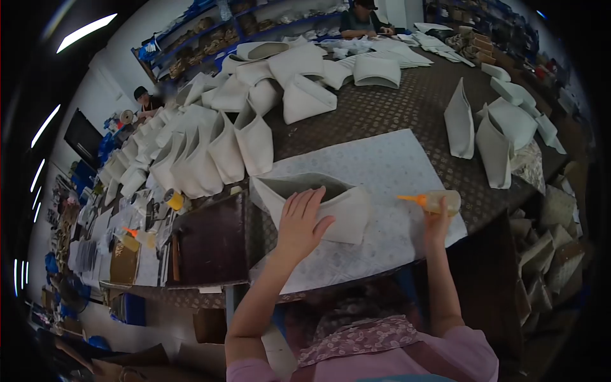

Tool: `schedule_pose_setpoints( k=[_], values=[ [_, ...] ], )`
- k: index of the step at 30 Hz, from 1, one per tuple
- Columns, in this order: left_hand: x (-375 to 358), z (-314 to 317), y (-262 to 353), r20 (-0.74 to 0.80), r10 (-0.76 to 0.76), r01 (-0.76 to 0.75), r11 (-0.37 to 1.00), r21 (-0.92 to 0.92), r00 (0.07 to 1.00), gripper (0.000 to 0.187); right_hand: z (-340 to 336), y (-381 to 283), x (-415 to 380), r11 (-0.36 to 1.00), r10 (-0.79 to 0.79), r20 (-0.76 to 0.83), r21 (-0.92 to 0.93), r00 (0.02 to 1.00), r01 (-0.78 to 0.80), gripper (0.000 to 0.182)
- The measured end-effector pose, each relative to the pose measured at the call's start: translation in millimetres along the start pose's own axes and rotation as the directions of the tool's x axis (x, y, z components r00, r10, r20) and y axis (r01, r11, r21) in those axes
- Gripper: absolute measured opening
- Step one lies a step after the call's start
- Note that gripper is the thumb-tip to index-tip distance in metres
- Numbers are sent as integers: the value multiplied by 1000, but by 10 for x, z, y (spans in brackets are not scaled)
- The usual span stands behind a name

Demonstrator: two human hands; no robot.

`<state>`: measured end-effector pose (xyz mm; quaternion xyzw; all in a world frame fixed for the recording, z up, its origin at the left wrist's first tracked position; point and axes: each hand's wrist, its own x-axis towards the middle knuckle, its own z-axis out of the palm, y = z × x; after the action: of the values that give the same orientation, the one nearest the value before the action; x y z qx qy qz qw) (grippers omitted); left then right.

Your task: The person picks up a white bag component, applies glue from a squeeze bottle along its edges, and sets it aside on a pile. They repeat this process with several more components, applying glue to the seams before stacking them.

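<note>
white folded piece | under flat, released left hand | right hand grasping glue bottle

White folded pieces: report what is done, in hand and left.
Done, it seems: rows of folded white pieces stand along the table. In hand: the left hand presses one white piece on the mat; the right hand holds a glue bottle. Possibly left: flat sheets at the far end.

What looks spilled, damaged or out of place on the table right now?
Nothing stands out. The left hand rests on a white folded piece on the sheet; the right hand holds a glue bottle sideways, no drips visible.
</note>
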<state>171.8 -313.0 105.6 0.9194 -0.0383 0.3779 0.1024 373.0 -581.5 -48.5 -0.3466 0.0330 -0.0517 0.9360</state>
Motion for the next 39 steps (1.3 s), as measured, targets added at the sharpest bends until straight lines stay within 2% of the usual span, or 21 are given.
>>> schedule_pose_setpoints(
  k=[3, 6, 10, 13, 16, 20, 26, 31, 35, 39],
  values=[
    [88, 335, -119, 146, -67, 70, 997, -19, 987, 26, 415, -330, -72, 1000, 6, 92, -10, 996, -5, 59],
    [289, 182, -153, -134, -83, 80, 996, -32, 987, 18, 902, -742, -38, 997, -46, 287, -38, 957, 60, 59],
    [507, -167, -167, -161, -178, 149, 973, -179, 971, 15, 1577, -1108, -142, 1000, -8, 566, -3, 824, 12, 61],
    [488, -316, -61, 23, -301, 296, 919, -259, 953, 14, 2030, -1219, -425, 993, -3, 578, -92, 816, 69, 65],
    [411, -352, 34, 156, -356, 388, 871, -301, 921, 16, 2191, -1112, -556, 975, -12, 579, -173, 815, 137, 69],
    [223, -262, 9, 160, -376, 409, 847, -340, 913, 17, 2161, -885, -442, 954, -50, 614, -203, 787, 220, 76],
    [189, -338, 51, 179, -378, 417, 843, -339, 908, 17, 2148, -769, -466, 962, -3, 609, -216, 793, 169, 78],
    [173, -420, 60, 222, -395, 450, 832, -324, 891, 18, 2154, -709, -448, 949, -16, 625, -236, 780, 208, 79],
    [151, -454, 62, 175, -371, 409, 854, -323, 912, 17, 2176, -701, -452, 960, -40, 643, -188, 765, 208, 80],
    [133, -456, 51, 111, -339, 356, 873, -334, 934, 16, 2197, -690, -485, 944, -45, 662, -217, 748, 248, 81]
  ],
)
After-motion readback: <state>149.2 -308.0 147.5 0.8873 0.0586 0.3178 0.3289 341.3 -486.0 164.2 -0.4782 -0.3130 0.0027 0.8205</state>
